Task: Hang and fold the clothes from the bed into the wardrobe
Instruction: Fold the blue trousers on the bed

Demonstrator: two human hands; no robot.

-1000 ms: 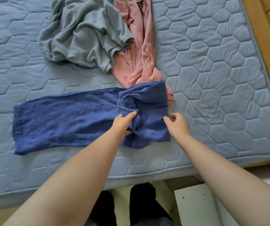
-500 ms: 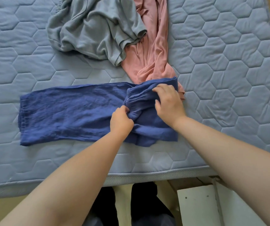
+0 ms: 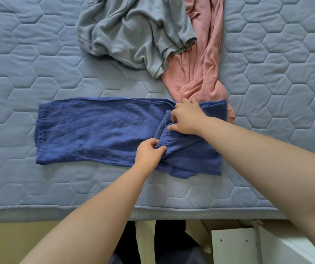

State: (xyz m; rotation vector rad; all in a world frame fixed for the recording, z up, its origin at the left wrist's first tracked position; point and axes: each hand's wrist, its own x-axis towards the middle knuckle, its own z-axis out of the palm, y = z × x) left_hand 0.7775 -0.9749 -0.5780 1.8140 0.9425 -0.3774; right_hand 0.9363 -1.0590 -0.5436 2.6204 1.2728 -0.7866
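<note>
Both ends of the elastic waistband (blue trousers, flat on the bed) are pinched: by the left hand and the right hand. The band is likely held so for folding leftward, beyond the left hand.

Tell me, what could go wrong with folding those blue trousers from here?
Two likely snags. The blue trousers are bunched and twisted at the elastic waistband, where the left hand and right hand pinch it, so the fold may come out lumpy. Their far right corner overlaps the pink garment, so a pull might drag that along too.
</note>
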